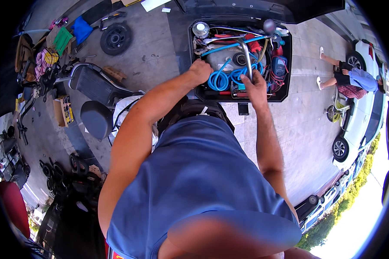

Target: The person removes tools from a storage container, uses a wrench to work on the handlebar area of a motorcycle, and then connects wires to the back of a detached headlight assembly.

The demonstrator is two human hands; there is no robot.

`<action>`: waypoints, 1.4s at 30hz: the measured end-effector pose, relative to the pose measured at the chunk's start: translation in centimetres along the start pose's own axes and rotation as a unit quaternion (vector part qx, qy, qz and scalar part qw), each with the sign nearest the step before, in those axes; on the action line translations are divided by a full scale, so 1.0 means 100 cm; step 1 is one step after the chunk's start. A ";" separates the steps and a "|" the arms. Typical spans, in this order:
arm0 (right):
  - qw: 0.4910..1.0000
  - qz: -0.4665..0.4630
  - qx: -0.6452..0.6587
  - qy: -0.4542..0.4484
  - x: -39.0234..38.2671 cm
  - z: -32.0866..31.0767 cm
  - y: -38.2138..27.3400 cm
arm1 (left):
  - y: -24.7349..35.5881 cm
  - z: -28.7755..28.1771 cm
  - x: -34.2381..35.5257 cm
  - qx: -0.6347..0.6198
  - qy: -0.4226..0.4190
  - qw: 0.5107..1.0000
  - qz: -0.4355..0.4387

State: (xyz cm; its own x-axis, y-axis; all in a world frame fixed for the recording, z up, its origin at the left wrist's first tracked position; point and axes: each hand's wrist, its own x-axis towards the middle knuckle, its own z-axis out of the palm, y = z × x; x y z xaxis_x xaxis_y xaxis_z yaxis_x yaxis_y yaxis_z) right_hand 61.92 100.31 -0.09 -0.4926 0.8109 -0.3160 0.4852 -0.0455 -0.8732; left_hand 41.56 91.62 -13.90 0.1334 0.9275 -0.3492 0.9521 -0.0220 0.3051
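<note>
Floor tiles (307,125) spread wide and grey under everything. On the right is a white car (361,129), and a person in a blue top (363,80) sits beside it. In front is a big black box (289,56), open and packed full. A loose black wheel (116,39) lies on the tiles to its left. A bent silver bar (247,54) slants over the middle of the box, and the right hand (257,90) is wrapped around its lower end. The left hand (200,71) is curled up at the box's left side; whether it holds anything, I cannot tell. Between the hands sits a coil of blue hose (212,80). A blue meter (279,65) is near the right wall, and a jar (200,28) is in the far left corner.
</note>
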 end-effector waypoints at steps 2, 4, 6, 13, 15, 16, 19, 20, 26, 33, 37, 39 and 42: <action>0.998 0.027 0.054 -0.030 -0.010 0.033 -0.001 | 0.011 0.007 -0.011 -0.003 0.034 0.999 -0.009; 0.993 0.007 0.104 -0.056 -0.015 0.057 0.000 | 0.017 0.012 -0.021 -0.040 0.085 0.995 -0.031; 0.991 0.032 0.106 -0.081 -0.011 0.073 0.001 | 0.013 0.013 -0.023 -0.087 0.093 0.990 -0.061; 0.977 -0.065 -0.172 -0.108 0.002 0.069 0.000 | 0.021 0.010 0.009 -0.161 -0.015 0.979 -0.123; 0.955 -0.017 -0.268 -0.129 -0.001 0.069 -0.003 | 0.021 0.013 0.016 -0.115 -0.083 0.988 -0.066; 0.941 -0.029 -0.312 -0.126 -0.002 0.069 -0.005 | 0.016 0.012 0.020 -0.023 -0.129 0.991 0.000; 0.901 -0.070 -0.420 -0.082 -0.003 0.068 -0.008 | 0.005 0.008 0.013 -0.028 -0.010 1.000 0.005; 0.900 -0.078 -0.425 -0.066 -0.002 0.067 -0.008 | -0.001 0.001 0.009 -0.026 0.037 0.999 0.004; 0.934 -0.141 -0.327 -0.009 -0.003 0.035 -0.006 | -0.014 -0.088 -0.057 0.030 -0.013 0.995 0.095; 0.967 -0.090 -0.232 -0.053 -0.001 0.019 -0.001 | -0.016 -0.190 -0.171 -0.088 0.133 0.987 0.000; 0.996 -0.017 0.033 -0.077 -0.004 0.024 0.012 | -0.033 -0.227 -0.189 -0.236 0.191 0.949 -0.088; 0.995 0.023 0.089 -0.047 -0.008 0.028 0.020 | -0.037 -0.229 -0.175 -0.257 0.225 0.933 -0.115; 0.992 0.007 0.126 0.007 -0.012 0.032 0.029 | -0.036 -0.215 -0.123 -0.229 0.253 0.932 -0.121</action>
State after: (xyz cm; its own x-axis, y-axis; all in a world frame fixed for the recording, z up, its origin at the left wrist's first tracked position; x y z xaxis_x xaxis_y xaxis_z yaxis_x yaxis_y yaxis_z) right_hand 61.62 97.34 -3.44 -0.4765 0.8166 -0.3257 0.2960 -0.1998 -0.9341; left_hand 30.56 88.28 8.35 -0.3267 0.9447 -0.0290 0.7054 0.2641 0.6578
